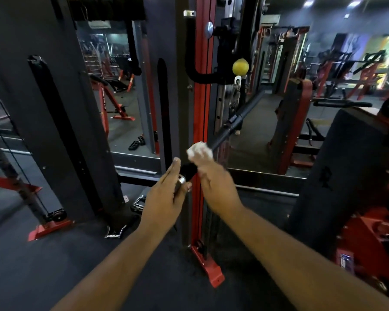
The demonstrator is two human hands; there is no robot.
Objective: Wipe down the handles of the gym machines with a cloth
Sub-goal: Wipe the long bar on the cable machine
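Two bare forearms reach forward over the dark floor (54,265). The left hand (166,194) cups the chrome end of a black bar (225,133), fingers straight along it and thumb curled beneath. Just beyond, the right hand (213,185) grips a white cloth (199,151) wrapped round the bar's black grip. The bar slants up and away to the right, hanging from a clip below a yellow ball (240,66) on the red upright (201,108) of a cable machine. Farther off stand red benches and racks.
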